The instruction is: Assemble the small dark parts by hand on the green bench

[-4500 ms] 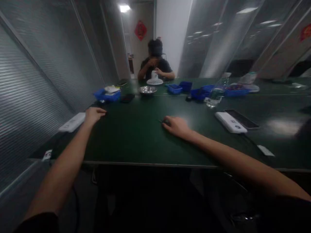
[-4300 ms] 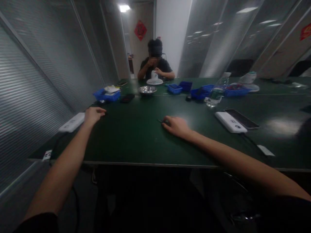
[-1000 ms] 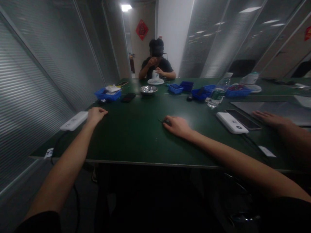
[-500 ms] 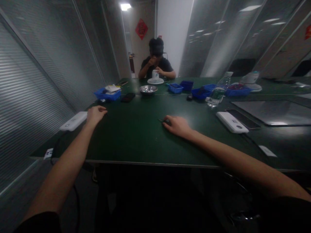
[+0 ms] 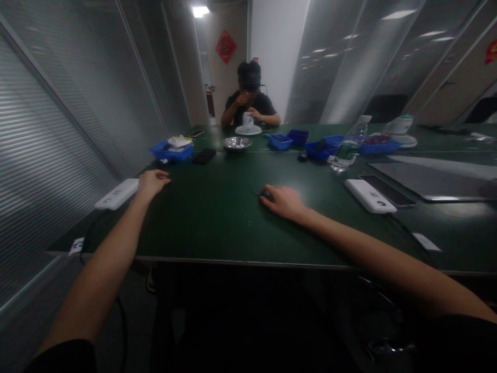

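- From my end of the head camera, I have both bare hands over the green table (image 5: 205,223), well apart from each other.
- My right hand (image 5: 285,201) rests on the table near the middle, its grip curled around a small dark tool (image 5: 266,196); a thin tip pokes out past the fingers towards the left. The fingers cover most of it, so I can't say what kind it is.
- My left hand (image 5: 151,184) is near the left side of the table, thumb and fingers drawn close together. Something tiny and dark shows by the fingertips, but I can't make out whether this grip is pinching it.
- Just beside my left wrist lies a white box (image 5: 116,196) with a black cable.
- Beyond my left hand I see a blue tray (image 5: 165,154) with white paper (image 5: 179,141) on top, and to its right a dark phone-like slab (image 5: 204,156).
- Further on, towards the middle, stands a shiny metal bowl (image 5: 236,148) with small pale pieces in it.
- Off to the right, I get a second white box (image 5: 370,197) alongside a dark flat panel (image 5: 388,190), and past them a wide grey sheet (image 5: 435,178).
- A clear bottle (image 5: 347,150) leans beside several blue trays (image 5: 280,142).
- Across the table a person in a dark top (image 5: 269,108) has one hand at a white fan-like object (image 5: 247,123).
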Demonstrator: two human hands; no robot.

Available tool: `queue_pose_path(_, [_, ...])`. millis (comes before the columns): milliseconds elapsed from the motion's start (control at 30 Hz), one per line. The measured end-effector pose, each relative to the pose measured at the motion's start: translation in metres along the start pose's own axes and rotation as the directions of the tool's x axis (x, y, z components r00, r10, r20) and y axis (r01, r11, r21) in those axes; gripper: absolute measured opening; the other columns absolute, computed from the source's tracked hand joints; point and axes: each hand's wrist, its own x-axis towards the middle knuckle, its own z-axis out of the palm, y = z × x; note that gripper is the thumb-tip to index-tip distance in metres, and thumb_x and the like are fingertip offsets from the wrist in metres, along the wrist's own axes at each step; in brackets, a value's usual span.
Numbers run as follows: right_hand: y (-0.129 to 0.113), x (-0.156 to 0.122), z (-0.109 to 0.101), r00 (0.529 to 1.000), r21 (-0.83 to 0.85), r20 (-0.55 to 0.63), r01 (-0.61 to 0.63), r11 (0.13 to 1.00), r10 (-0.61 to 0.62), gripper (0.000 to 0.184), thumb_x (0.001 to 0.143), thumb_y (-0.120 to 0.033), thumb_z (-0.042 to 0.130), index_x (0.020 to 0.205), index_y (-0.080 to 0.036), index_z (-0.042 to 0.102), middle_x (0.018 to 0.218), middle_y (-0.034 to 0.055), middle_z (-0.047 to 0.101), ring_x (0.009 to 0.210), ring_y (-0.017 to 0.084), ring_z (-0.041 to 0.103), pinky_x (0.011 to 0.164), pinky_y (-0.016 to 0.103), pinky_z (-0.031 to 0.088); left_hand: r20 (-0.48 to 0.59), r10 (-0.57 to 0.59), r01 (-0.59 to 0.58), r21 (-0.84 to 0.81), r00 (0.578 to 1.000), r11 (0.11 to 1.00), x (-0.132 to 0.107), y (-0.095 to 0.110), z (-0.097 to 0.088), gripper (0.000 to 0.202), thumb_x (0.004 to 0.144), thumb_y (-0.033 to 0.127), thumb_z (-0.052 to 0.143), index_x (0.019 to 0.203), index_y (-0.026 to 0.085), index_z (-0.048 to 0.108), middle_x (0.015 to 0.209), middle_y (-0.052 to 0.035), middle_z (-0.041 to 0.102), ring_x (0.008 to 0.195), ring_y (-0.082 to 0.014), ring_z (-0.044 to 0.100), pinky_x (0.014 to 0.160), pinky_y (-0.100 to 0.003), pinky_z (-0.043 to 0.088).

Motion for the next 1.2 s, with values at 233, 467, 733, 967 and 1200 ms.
queue_pose_path(233, [0.000,-0.001,-0.001,1.000,0.016,0.004,0.009,1.000,-0.009,0.039,0.105,-0.050,0.049,0.131,-0.024,0.063,0.119,0.0106,0.075,0.092,0.024,0.070,0.070,0.030,0.047,0.039,0.006,-0.006,0.000,0.999,1.000,0.001,-0.004,-0.002,0.032,0.076,0.023,0.085,0.106,0.019,0.079,0.102,-0.0083,0.081,0.100,-0.0247,0.076,0.091,-0.032,0.058])
queue_pose_path(467, [0.002,0.001,0.003,1.000,-0.018,-0.019,0.012,1.000,-0.012,0.039,0.105,-0.051,0.049,0.129,-0.024,0.062,0.116,0.0102,0.075,0.091,0.024,0.070,0.070,0.030,0.046,0.052,0.045,-0.045,-0.002,0.998,0.999,0.001,-0.003,-0.001,0.033,0.075,0.023,0.086,0.107,0.020,0.079,0.101,-0.0073,0.081,0.096,-0.0242,0.077,0.090,-0.033,0.058])
queue_pose_path(733, [0.002,0.000,0.004,0.999,-0.013,-0.034,0.021,1.000,-0.021,0.039,0.104,-0.052,0.049,0.129,-0.024,0.063,0.118,0.0105,0.075,0.092,0.025,0.070,0.071,0.031,0.046,0.040,0.039,-0.038,-0.027,0.998,0.999,-0.003,0.002,-0.002,0.033,0.071,0.023,0.090,0.102,0.020,0.080,0.097,-0.0066,0.081,0.093,-0.0240,0.077,0.088,-0.032,0.058])
queue_pose_path(967, [-0.001,-0.001,-0.001,1.000,0.022,-0.011,0.012,1.000,-0.012,0.040,0.104,-0.051,0.049,0.130,-0.023,0.063,0.120,0.0111,0.075,0.093,0.024,0.070,0.070,0.030,0.048,0.039,0.063,-0.064,0.027,0.997,0.998,-0.007,0.004,-0.001,0.034,0.077,0.026,0.086,0.110,0.021,0.078,0.105,-0.0077,0.080,0.098,-0.0252,0.076,0.091,-0.035,0.058])
queue_pose_path(1200, [-0.001,-0.002,-0.002,1.000,0.010,-0.006,0.016,1.000,-0.016,0.038,0.105,-0.049,0.049,0.130,-0.023,0.062,0.117,0.0106,0.075,0.093,0.024,0.070,0.070,0.030,0.047,0.041,0.036,-0.038,0.046,0.998,0.998,-0.009,0.006,-0.003,0.036,0.078,0.028,0.086,0.112,0.021,0.078,0.111,-0.0084,0.080,0.100,-0.0266,0.075,0.089,-0.036,0.058])
